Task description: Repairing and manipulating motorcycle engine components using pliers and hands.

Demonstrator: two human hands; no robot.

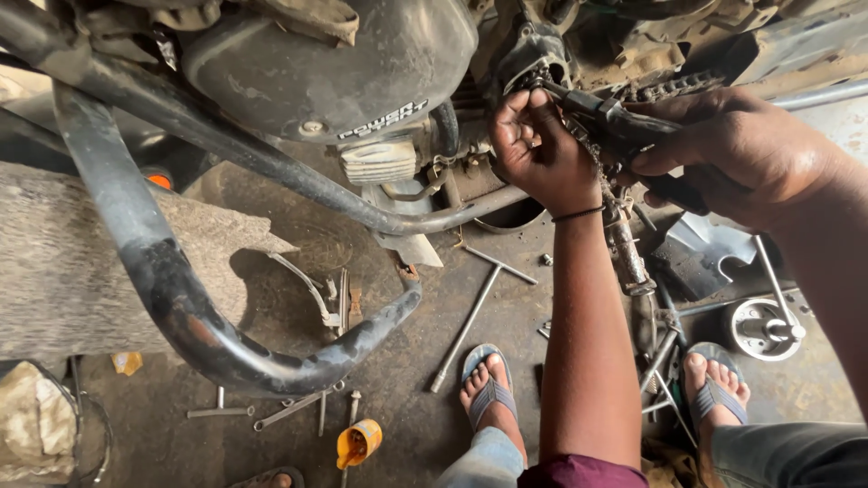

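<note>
Right hand (723, 154) clenched around pliers (615, 122), long axis pointing up-left at the chain (592, 149). Left hand (533, 145), fingers curled, pinches the chain beside the pliers' tip.

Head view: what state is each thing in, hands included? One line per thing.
left hand: raised, fingers curled at the drive chain
right hand: shut on pliers
pliers: held, nose at the chain
drive chain: greasy, hanging loose off the engine
T-handle wrench: lying on the floor
orange cup: tipped on its side
crash guard: scuffed, paint worn
</note>
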